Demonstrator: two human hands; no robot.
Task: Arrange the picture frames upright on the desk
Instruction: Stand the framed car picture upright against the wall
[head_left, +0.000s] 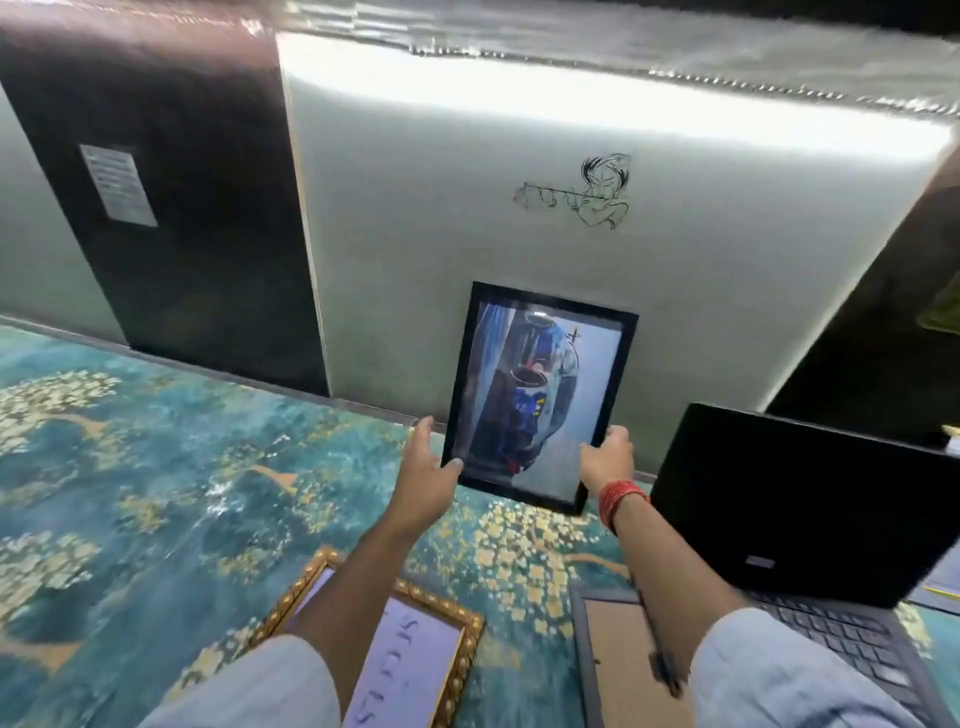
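A black picture frame (540, 395) with a blue picture stands upright on the teal patterned desk (171, 457), leaning against the white wall. My left hand (428, 470) grips its lower left edge. My right hand (608, 460) holds its lower right edge. A gold ornate frame (457, 623) lies flat near me under my left forearm. A grey frame (582, 654) lies face down, its brown backing up, under my right forearm.
An open black laptop (789, 504) sits on the desk at the right, close to the black frame. A dark panel (182, 234) with a small label stands at the back left. A line drawing (587, 192) marks the wall above the frame.
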